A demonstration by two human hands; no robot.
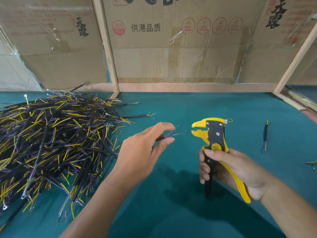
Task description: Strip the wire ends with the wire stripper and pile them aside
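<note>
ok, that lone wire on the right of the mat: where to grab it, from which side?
Pinch the black sheathed middle of the lone wire from above. It lies flat on the mat, running near to far, with nothing beside it; the frayed coloured ends give little to hold.

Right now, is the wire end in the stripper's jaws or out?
Out: the wire tip sits just left of the wire stripper, apart.

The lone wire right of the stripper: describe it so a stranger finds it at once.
Start at the green table, then the stripper in the right hand. Farther right lies a short black wire, alone and nearly upright in view, far from the big pile on the left.
</note>
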